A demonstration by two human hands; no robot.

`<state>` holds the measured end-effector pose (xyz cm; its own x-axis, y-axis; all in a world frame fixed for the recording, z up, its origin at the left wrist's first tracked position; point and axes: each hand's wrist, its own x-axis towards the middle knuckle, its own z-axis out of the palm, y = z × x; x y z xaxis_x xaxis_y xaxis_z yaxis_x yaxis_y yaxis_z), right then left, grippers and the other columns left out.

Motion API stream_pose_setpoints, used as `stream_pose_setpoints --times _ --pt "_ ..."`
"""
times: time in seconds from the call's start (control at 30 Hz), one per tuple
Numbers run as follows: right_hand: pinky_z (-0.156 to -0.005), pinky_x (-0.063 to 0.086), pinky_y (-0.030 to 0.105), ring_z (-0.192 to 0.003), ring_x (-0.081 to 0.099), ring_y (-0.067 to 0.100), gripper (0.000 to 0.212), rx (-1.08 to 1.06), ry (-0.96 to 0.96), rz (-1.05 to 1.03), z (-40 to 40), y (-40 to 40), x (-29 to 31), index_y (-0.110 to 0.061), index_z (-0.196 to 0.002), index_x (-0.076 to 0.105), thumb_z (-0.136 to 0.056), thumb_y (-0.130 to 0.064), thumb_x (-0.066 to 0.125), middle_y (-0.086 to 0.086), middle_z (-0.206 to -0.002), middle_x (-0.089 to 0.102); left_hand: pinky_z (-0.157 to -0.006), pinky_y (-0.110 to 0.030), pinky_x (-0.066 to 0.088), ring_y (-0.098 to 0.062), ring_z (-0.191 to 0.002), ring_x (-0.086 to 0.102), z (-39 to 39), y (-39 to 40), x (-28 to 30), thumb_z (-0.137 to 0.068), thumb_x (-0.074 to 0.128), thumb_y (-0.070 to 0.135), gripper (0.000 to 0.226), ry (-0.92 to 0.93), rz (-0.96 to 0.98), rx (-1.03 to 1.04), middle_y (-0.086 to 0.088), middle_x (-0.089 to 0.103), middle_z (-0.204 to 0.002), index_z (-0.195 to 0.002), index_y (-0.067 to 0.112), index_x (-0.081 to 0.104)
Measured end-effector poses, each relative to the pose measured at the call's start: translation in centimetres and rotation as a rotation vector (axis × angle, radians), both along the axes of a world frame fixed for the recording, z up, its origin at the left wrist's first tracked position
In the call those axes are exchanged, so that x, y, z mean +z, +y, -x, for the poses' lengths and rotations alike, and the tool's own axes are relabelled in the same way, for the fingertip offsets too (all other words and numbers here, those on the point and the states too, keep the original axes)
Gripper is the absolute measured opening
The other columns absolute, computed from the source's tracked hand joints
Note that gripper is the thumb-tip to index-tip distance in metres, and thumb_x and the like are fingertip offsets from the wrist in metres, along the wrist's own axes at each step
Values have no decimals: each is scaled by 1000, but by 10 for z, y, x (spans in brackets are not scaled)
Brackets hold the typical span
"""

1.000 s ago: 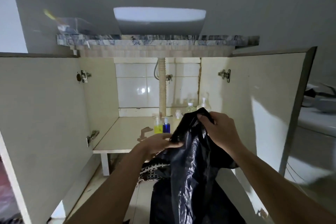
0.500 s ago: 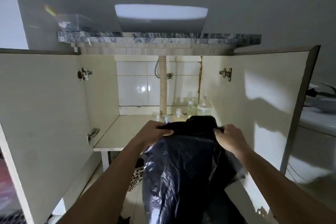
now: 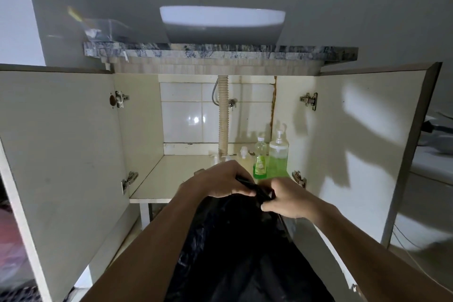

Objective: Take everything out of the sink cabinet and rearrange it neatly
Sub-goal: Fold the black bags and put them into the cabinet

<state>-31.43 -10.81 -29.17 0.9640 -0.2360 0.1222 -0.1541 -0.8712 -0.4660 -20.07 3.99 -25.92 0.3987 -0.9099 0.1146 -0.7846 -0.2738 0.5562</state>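
Cabinet floor point(image 3: 171, 174) open left; bottles point(image 3: 269, 159) crowd right.

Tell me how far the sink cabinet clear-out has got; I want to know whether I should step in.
Partly done: most of the cabinet shelf is bare. In hand: the left hand and right hand grip the gathered top of a black plastic bag in front of the cabinet. Left: a small green bottle, a pump bottle and small items by the drain hose remain inside; nothing looks rearranged yet.

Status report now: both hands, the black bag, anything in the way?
Left hand and right hand both shut on black bag top. Two green bottles behind on cabinet shelf. Nothing blocking.
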Motion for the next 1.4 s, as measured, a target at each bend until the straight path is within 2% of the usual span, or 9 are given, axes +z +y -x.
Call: stream_pose_setpoints --times 0.07,0.33,0.47,0.77,0.93,1.13,1.23,1.33,1.4 --pt "-61 40 19 -76 61 15 7 -31 -4 9 0 -3 1 -20 -88 66 -83 -16 64 -4 -76 64 -63 -26 40 -8 -60 53 -1 3 2 -77 76 31 4 -10 -29 14 8 61 -63 -81 29 74" --pt "-58 42 24 -69 59 16 14 -219 -195 138 6 -14 19 -15 -85 67 -86 -11 53 -3 -73 62 -90 -33 50 -22 -100 61 -27 19 -15 -71 81 33 47 -182 -373 271 -4 68 -112 -114 20 67" --pt "-57 42 31 -65 56 22 17 -262 -234 227 7 -23 17 -14 -75 60 -79 -2 48 -2 -66 55 -76 -29 46 -20 -86 59 -31 16 -17 -82 71 24 27 -211 -270 364 -2 66 -90 -109 18 71" --pt "-64 49 35 -74 59 27 21 -303 -216 327 21 -37 26 -9 -84 63 -80 4 47 8 -80 62 -85 -34 51 -19 -95 58 -29 18 -3 -90 60 17 21 -314 -94 396 -1 66 -109 -107 23 70" --pt "-67 49 34 -70 55 29 19 -344 -61 362 28 -36 43 -4 -82 59 -82 2 41 11 -75 57 -66 -23 39 -11 -77 55 -18 25 16 -89 64 23 17 -288 -60 269 7 62 -84 -104 21 72" --pt "-57 41 29 -63 52 20 22 -334 -41 351 9 -52 58 -12 -81 56 -88 -2 39 6 -71 54 -53 -23 32 -6 -50 46 -32 26 20 -75 75 44 23 -196 -105 175 9 52 -52 -65 27 64" --pt "-57 40 30 -65 53 22 22 -335 137 324 -9 -70 43 -12 -81 57 -86 -1 39 8 -76 56 -62 -24 40 -8 -63 58 -54 9 5 -71 79 40 14 -123 -234 168 13 63 -62 -72 31 68" --pt "-69 51 33 -78 59 28 24 -361 218 367 -30 -91 12 -7 -95 61 -84 -1 40 11 -88 59 -72 -26 43 -19 -80 60 -76 -19 -16 -76 77 35 25 -209 -408 206 4 64 -77 -94 18 73" --pt "-62 48 29 -75 56 26 19 -367 227 389 -42 -101 -10 -8 -91 57 -84 -1 41 7 -84 55 -74 -26 42 -22 -85 57 -92 -37 -32 -81 73 32 31 -291 -479 257 -2 63 -87 -106 14 71"
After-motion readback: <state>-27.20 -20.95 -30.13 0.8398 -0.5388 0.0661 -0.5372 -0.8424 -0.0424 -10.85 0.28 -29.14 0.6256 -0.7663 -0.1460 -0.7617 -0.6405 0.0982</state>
